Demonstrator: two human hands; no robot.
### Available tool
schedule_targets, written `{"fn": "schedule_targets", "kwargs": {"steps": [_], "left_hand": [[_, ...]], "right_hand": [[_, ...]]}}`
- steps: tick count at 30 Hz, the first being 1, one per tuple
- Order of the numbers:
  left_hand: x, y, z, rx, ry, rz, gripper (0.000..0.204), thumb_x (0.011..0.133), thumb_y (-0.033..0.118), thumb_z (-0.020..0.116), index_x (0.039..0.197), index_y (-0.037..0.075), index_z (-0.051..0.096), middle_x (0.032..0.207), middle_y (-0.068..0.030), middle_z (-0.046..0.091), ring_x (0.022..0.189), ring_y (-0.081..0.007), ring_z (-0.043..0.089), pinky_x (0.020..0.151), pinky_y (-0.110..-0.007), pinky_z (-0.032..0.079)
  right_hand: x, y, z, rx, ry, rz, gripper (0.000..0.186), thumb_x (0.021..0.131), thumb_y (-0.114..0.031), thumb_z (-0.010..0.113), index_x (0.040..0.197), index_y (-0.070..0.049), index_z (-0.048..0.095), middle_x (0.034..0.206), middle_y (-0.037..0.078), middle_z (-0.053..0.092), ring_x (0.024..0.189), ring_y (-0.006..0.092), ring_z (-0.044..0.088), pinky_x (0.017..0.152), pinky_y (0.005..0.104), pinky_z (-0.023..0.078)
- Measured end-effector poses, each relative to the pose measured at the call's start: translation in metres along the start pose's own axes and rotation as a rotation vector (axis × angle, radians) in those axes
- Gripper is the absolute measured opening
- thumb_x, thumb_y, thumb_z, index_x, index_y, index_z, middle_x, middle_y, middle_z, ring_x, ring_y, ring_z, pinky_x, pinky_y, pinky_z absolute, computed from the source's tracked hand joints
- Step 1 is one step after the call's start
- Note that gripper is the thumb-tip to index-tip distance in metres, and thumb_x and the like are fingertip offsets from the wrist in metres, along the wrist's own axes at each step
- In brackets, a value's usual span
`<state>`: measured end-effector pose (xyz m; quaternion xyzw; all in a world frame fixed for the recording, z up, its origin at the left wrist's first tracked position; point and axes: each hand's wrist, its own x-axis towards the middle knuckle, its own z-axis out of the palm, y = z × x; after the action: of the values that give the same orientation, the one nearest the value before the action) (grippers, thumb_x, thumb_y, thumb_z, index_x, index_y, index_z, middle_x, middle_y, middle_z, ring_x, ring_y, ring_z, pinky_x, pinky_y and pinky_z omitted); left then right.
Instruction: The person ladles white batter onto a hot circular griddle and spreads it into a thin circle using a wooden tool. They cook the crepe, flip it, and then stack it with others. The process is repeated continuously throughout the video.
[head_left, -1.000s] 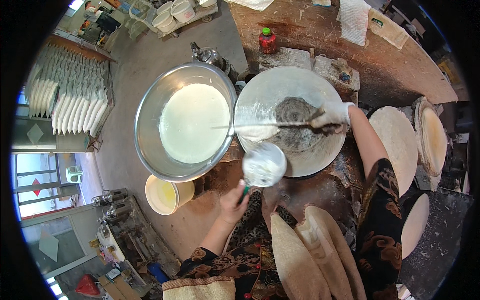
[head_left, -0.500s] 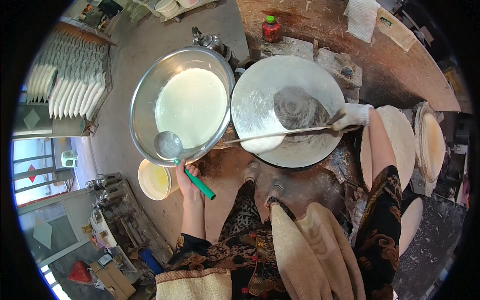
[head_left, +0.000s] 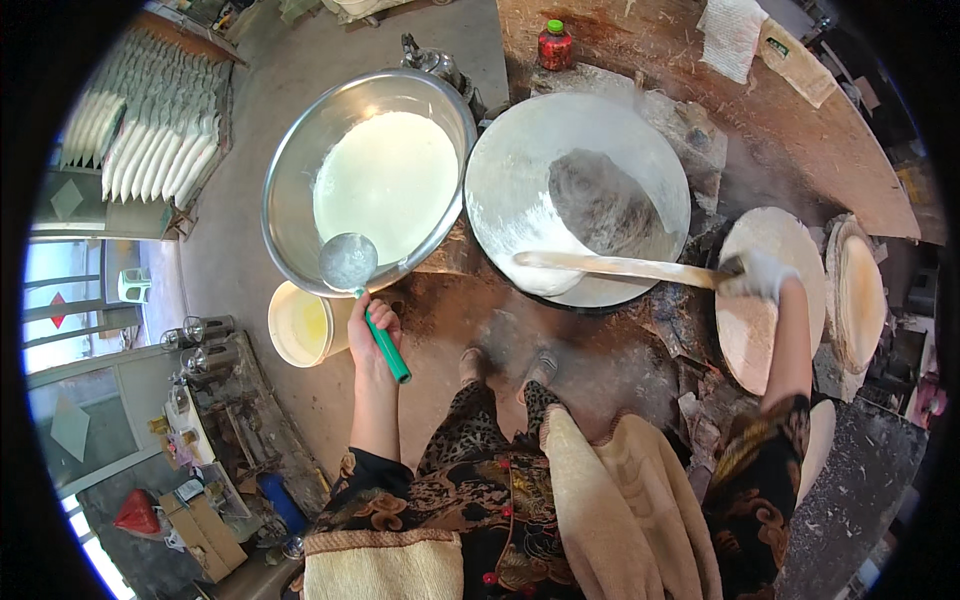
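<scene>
My left hand is closed round the green handle of a metal ladle. The ladle's bowl hangs by the near side of a large steel basin, whose white batter fills its lower part. To the right stands a round griddle, with a dark patch in its middle and steam over it. White batter lies along its left and near side. My right hand, in a white glove and blurred, grips a long wooden spreader, whose far end reaches that batter.
Round pale flatbreads are stacked to the right, beside another stack. A pale bucket with yellow liquid stands below the basin. Behind are a metal kettle and a red jar with a green lid.
My right hand has shifted right and nearer, taking the spreader along; its broad face now shows. The batter reaches farther up the griddle's left side. My left hand still holds the ladle near the basin rim.
</scene>
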<state>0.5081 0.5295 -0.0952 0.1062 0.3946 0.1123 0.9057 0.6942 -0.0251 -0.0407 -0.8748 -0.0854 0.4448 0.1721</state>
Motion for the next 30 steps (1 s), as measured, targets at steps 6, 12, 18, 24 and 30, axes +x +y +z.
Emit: {"fn": "schedule_targets", "kwargs": {"steps": [6,12,18,24,30], "left_hand": [[0.004,0.014,0.008,0.083,0.032,0.022,0.029,0.095,0.017,0.047,0.069,0.010,0.037,0.054,0.0019,0.036,0.042,-0.0080,0.036,0.037,-0.019,0.036],[0.006,0.023,0.011,0.100,-0.170,-0.117,0.021,0.095,0.016,0.049,0.077,0.009,0.041,0.057,0.0019,0.038,0.044,-0.0080,0.038,0.037,-0.021,0.036],[-0.018,0.051,0.013,0.235,-0.293,-0.110,0.014,0.095,0.020,0.051,0.092,0.008,0.044,0.058,0.0022,0.038,0.043,-0.0072,0.037,0.035,-0.021,0.033],[-0.047,0.064,0.027,0.292,-0.290,0.007,0.018,0.096,0.024,0.049,0.106,0.008,0.048,0.055,0.0043,0.035,0.040,-0.0040,0.034,0.033,-0.018,0.030],[-0.030,0.060,0.026,0.326,-0.422,-0.152,0.013,0.096,0.022,0.048,0.099,0.010,0.047,0.055,0.0037,0.036,0.039,-0.0054,0.034,0.030,-0.020,0.030]], "right_hand": [[-0.072,-0.035,0.176,0.624,0.261,0.169,0.042,0.073,-0.026,0.072,0.106,-0.002,0.063,0.084,0.011,0.065,0.074,0.0176,0.059,0.068,0.0305,0.049],[0.058,-0.237,0.287,0.893,0.342,0.097,0.058,0.084,-0.036,0.057,0.129,-0.003,0.045,0.100,0.022,0.063,0.094,0.0342,0.059,0.082,0.0379,0.047],[0.042,-0.237,0.291,0.484,0.685,0.276,0.044,0.092,-0.035,0.041,0.124,-0.006,0.044,0.096,0.026,0.062,0.090,0.0405,0.061,0.079,0.0483,0.049],[0.004,-0.199,0.281,0.590,0.769,0.376,0.036,0.091,-0.030,0.045,0.115,-0.003,0.051,0.092,0.026,0.063,0.088,0.0419,0.061,0.076,0.0472,0.048],[0.046,-0.247,0.267,0.450,0.899,0.123,0.039,0.090,-0.037,0.044,0.113,-0.007,0.051,0.092,0.027,0.062,0.092,0.0427,0.059,0.082,0.0483,0.047]]}}
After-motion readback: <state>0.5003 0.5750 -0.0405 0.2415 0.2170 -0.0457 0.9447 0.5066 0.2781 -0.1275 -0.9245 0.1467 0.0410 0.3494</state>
